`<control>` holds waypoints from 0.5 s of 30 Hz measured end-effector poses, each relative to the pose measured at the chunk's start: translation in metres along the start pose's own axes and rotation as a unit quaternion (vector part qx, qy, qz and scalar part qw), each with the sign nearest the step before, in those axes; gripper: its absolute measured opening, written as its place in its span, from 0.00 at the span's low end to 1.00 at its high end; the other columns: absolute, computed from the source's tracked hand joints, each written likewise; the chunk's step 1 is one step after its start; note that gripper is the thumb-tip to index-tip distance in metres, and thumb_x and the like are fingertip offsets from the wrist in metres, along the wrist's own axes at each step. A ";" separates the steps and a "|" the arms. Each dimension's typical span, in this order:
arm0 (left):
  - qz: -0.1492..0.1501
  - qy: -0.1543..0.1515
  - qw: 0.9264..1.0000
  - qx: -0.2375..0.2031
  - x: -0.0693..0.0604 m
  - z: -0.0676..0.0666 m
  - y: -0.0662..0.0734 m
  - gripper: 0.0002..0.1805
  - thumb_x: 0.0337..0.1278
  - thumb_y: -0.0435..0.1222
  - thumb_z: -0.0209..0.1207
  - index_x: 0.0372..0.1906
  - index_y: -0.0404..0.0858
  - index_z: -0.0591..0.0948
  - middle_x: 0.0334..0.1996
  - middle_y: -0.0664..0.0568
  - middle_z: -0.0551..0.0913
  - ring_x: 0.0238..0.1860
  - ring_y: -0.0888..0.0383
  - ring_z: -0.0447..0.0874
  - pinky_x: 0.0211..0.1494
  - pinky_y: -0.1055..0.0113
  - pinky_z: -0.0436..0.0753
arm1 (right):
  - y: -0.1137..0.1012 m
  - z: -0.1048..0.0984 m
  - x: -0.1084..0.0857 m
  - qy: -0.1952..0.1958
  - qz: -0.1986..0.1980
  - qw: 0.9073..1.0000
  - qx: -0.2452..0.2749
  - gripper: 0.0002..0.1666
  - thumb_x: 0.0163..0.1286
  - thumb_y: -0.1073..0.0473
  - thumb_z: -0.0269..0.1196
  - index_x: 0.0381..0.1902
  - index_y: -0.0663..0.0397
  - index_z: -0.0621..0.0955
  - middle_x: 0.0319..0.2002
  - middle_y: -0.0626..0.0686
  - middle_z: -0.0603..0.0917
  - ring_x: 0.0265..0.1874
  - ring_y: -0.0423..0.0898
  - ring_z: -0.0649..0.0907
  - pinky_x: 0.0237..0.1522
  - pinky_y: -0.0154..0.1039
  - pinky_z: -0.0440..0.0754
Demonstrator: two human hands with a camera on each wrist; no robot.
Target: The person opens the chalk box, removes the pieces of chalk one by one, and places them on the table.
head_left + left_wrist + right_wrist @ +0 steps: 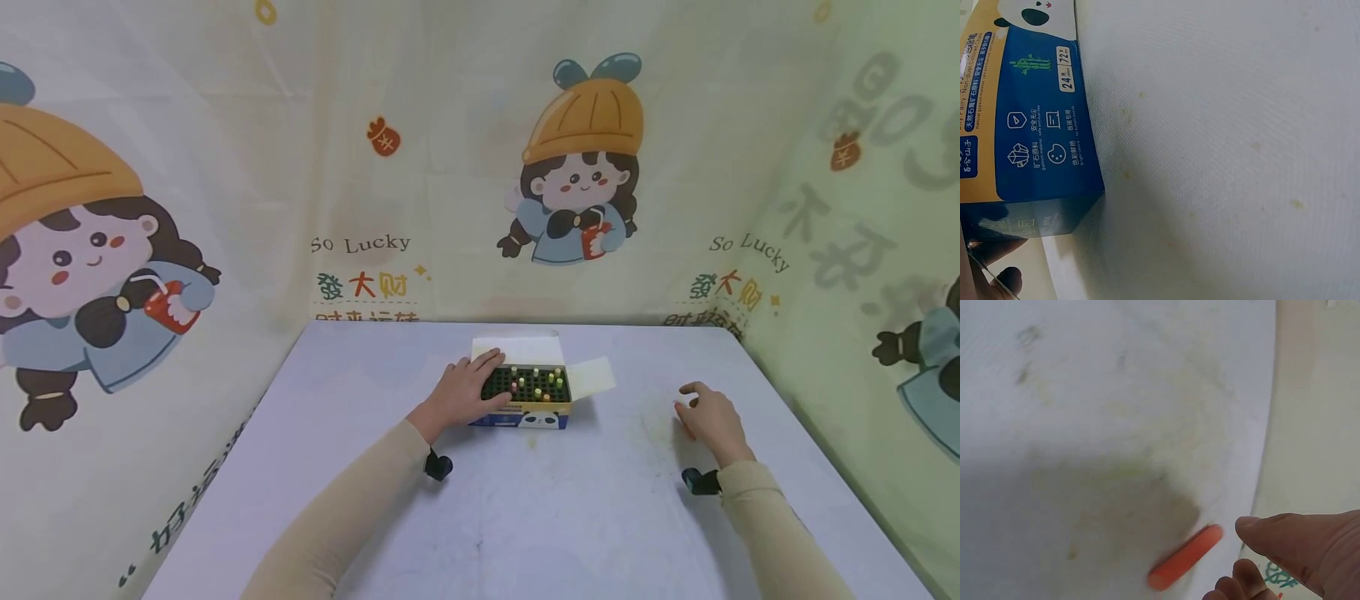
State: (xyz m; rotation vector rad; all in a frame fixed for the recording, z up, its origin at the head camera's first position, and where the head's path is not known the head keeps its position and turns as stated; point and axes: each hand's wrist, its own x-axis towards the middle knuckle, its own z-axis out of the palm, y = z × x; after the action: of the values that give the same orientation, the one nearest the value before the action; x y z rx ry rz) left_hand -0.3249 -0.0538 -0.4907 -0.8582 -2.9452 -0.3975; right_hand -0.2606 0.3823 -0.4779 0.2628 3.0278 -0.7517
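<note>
A blue and yellow chalk box (542, 417) with a panda on it stands on the table, its top raised. Several colored chalk sticks (537, 393) poke up from the dark holder (531, 387) inside. My left hand (467, 388) holds the box at its left end, thumb at the front edge and fingers towards the back. In the left wrist view the box (1047, 150) fills the left side. My right hand (711, 421) is at the right, over the table, fingers loosely bent. Near its fingertips an orange chalk stick (1185, 557) lies on the table, apart from the thumb.
The white table (570, 517) bears faint yellowish smudges. One white side flap (592, 377) of the box sticks out to the right, and the white lid (517, 346) leans back. A cartoon-printed cloth (450, 192) hangs behind and along both sides.
</note>
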 end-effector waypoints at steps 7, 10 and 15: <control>-0.001 0.005 1.000 0.001 -0.001 0.000 0.001 0.46 0.70 0.69 0.48 0.84 0.51 0.56 0.83 0.56 0.55 0.74 0.34 0.67 0.69 0.35 0.69 | -0.021 -0.005 0.003 0.017 -0.039 0.999 0.000 0.27 0.69 0.62 0.60 0.64 0.69 0.75 0.54 0.77 0.80 0.54 0.76 0.77 0.52 0.67 0.77; -0.003 0.001 1.000 0.004 -0.001 0.000 0.001 0.46 0.70 0.70 0.47 0.84 0.52 0.55 0.83 0.57 0.54 0.74 0.34 0.67 0.70 0.35 0.68 | -0.033 -0.007 0.003 0.027 -0.054 0.998 0.009 0.26 0.70 0.61 0.62 0.63 0.68 0.75 0.53 0.76 0.81 0.53 0.75 0.78 0.51 0.67 0.77; -0.005 -0.003 1.000 0.003 -0.001 -0.001 0.002 0.47 0.70 0.70 0.46 0.84 0.53 0.55 0.84 0.58 0.54 0.74 0.34 0.66 0.70 0.35 0.68 | -0.058 -0.011 -0.003 0.046 -0.084 0.995 0.024 0.26 0.73 0.60 0.62 0.64 0.66 0.75 0.53 0.75 0.81 0.51 0.72 0.79 0.50 0.66 0.78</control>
State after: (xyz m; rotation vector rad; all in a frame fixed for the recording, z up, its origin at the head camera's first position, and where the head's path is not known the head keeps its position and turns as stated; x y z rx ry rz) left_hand -0.3229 -0.0532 -0.4890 -0.8460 -2.9549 -0.3866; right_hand -0.2667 0.3362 -0.4415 0.0431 3.1525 -0.8477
